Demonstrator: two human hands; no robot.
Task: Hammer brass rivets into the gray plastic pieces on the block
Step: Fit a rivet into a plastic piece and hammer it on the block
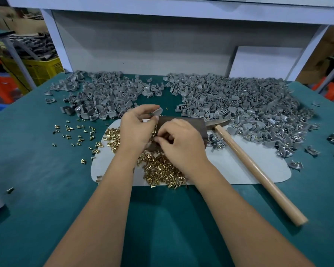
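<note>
A dark block (189,125) sits on a white mat (239,166) in the middle of the green table. My left hand (137,130) pinches a gray plastic piece (157,112) just above the block's left end. My right hand (179,143) lies over the block's front, fingertips pinched together as if on a small rivet that I cannot make out. Brass rivets (162,168) lie heaped on the mat under both hands. A wooden-handled hammer (258,172) lies to the right, its head against the block.
Two big heaps of gray plastic pieces cover the back of the table, a left heap (104,93) and a right heap (243,105). Loose rivets (75,132) are scattered at the left. A white panel (143,45) closes off the back. A yellow crate (41,68) stands beyond the left edge.
</note>
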